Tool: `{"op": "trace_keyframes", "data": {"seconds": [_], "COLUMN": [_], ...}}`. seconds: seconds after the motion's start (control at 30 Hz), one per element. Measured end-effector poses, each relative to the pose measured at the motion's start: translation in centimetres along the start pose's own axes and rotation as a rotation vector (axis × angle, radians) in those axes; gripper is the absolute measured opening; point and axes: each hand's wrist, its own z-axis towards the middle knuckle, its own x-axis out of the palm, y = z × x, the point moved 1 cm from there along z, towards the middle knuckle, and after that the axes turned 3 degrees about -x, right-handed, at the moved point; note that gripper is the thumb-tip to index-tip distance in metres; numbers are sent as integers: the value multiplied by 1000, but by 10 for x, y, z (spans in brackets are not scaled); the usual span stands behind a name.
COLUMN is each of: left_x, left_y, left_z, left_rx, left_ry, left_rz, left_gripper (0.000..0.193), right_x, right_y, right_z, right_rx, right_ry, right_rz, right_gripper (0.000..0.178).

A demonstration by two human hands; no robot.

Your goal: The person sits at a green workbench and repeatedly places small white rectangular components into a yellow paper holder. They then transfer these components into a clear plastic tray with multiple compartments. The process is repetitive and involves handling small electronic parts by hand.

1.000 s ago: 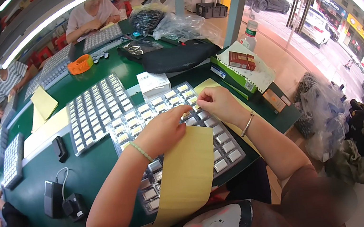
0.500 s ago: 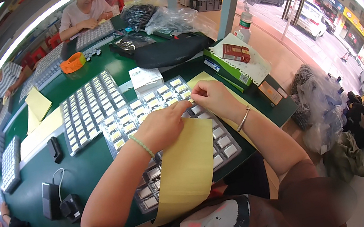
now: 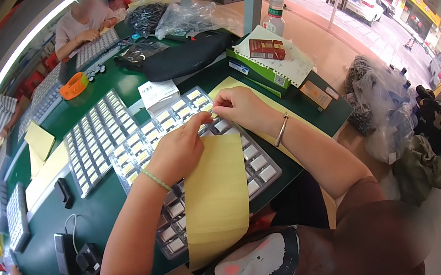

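A clear plastic tray [image 3: 267, 173] of square white pieces lies before me on the green table. Over its far part, my left hand [image 3: 179, 149] and my right hand [image 3: 244, 109] meet with fingertips pinched together. Anything between those fingertips is too small or too hidden to make out. A yellow paper sheet [image 3: 215, 199] covers the tray's middle and hangs over the near table edge, its upper end beside my left hand. Pieces beyond the hands show pale yellow tops, while those on the near side look plain white.
A second filled tray [image 3: 99, 140] lies to the left. Beyond my tray are a white box [image 3: 160, 95] and a black pouch [image 3: 187, 60]. Black power adapters [image 3: 66, 253] sit at left, a green box [image 3: 259, 72] at right. A co-worker [image 3: 83, 29] sits across the table.
The whole view has shifted slightly, so the table's contents appear farther left. Both hands stay together over the same part of the tray, with only small finger movement.
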Motion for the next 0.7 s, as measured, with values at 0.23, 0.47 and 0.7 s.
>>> {"op": "trace_keyframes", "data": {"seconds": [0.23, 0.47, 0.7], "left_x": [0, -1, -1], "left_y": [3, 1, -3], "left_z": [0, 2, 0], "left_rx": [10, 10, -35], "left_ry": [13, 10, -5], "left_rz": [15, 17, 29], "left_gripper": [46, 46, 48], "right_x": [1, 2, 5], "right_y": [1, -2, 7], "right_z": [0, 1, -1], "right_rx": [8, -10, -11], "right_ry": [-1, -7, -17], "right_rz": [2, -34, -67], "right_gripper": [15, 14, 12]}}
